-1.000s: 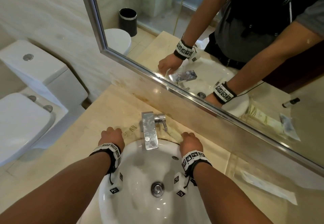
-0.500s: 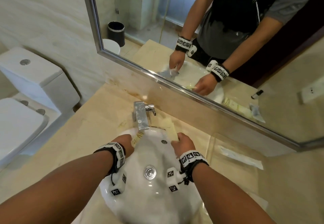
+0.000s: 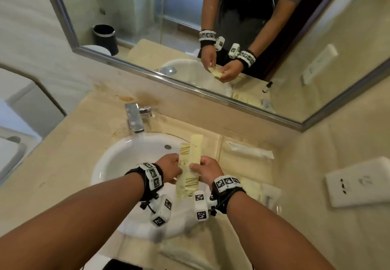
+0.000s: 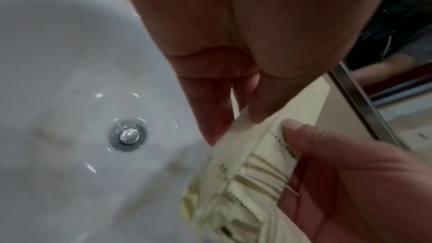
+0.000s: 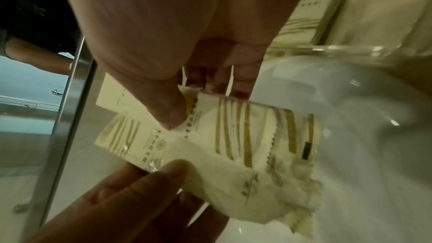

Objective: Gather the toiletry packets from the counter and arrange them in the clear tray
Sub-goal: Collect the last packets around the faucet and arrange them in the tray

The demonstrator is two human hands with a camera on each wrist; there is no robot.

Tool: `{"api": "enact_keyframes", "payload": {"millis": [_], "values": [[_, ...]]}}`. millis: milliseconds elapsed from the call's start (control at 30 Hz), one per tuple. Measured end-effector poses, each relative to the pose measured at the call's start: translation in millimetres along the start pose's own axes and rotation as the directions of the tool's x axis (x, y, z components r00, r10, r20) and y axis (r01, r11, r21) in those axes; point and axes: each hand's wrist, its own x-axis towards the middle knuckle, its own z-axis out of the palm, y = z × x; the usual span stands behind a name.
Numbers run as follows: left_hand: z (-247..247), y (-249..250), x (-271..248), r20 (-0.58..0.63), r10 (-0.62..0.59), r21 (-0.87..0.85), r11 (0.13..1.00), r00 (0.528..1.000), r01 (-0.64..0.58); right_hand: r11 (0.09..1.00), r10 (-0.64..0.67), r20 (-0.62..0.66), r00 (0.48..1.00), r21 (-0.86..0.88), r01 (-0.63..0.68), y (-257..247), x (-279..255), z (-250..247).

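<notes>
Head view: both hands meet above the white sink, the left hand and right hand each pinching the long cream toiletry packets (thin, glossy, gold-striped, with serrated ends) from opposite edges. Beyond the right hand's grip, over the basin rim, sits the clear tray holding a white packet.

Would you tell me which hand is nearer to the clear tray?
Right. The right hand holds the packets over the sink beside the tray; the left hand lies farther left over the basin.
</notes>
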Motion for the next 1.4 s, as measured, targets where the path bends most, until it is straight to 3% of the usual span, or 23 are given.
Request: {"api": "enact_keyframes", "payload": {"millis": [133, 300, 467, 567, 733, 833, 933, 1000, 1133, 1233, 1267, 1333, 1400], "values": [[37, 7, 0, 0.055, 0.04, 0.011, 0.999, 0.998, -0.041, 0.999, 0.023, -0.014, 1.0, 0.039, -0.023, 20, -14, -29], [69, 17, 7, 0.01, 0.068, 0.142, 0.988, 0.998, -0.069, 0.997, 0.002, -0.062, 0.998, 0.074, 0.003, 39, -32, -59], [91, 29, 15, 0.086, 0.049, 0.154, 0.986, 0.995, -0.062, 0.998, -0.036, -0.096, 0.995, -0.051, 0.032, 51, -46, -75], [100, 30, 20, 0.137, 0.07, 0.247, 0.964, 0.988, -0.102, 0.994, -0.037, -0.098, 0.994, -0.108, 0.027, 61, -53, -81], [113, 38, 21, 0.214, 0.145, 0.496, 0.836, 0.966, -0.235, 0.982, -0.055, -0.11, 0.992, -0.187, 0.033, 77, -66, -89], [112, 49, 21, 0.267, 0.172, 0.392, 0.879, 0.948, -0.27, 0.969, -0.08, -0.17, 0.982, -0.244, 0.037, 77, -71, -92], [106, 52, 22, 0.272, 0.188, 0.39, 0.875, 0.944, -0.287, 0.881, -0.1, -0.129, 0.987, -0.472, 0.028, 76, -74, -93], [102, 49, 22, 0.301, 0.211, 0.531, 0.773, 0.93, -0.347, 0.765, -0.084, -0.065, 0.994, -0.643, 0.023, 76, -78, -90], [108, 46, 15, 0.415, 0.163, 0.777, 0.448, 0.895, -0.442, 0.5, -0.107, 0.02, 0.994, -0.863, 0.071, 80, -85, -81], [122, 42, 8, 0.442, 0.027, 0.88, 0.182, 0.896, -0.44, 0.42, -0.19, 0.04, 0.981, -0.9, 0.118, 80, -88, -74], [126, 40, 6, 0.434, -0.004, 0.894, 0.129, 0.901, -0.43, 0.404, -0.224, 0.043, 0.974, -0.905, 0.133, 81, -88, -73], [130, 37, 4, 0.418, -0.058, 0.905, 0.114, 0.907, -0.41, 0.398, -0.265, 0.03, 0.964, -0.907, 0.138, 83, -90, -73], [128, 34, 4, 0.423, -0.083, 0.898, 0.169, 0.902, -0.405, 0.415, -0.251, -0.034, 0.967, -0.907, 0.076, 87, -91, -76]]}}
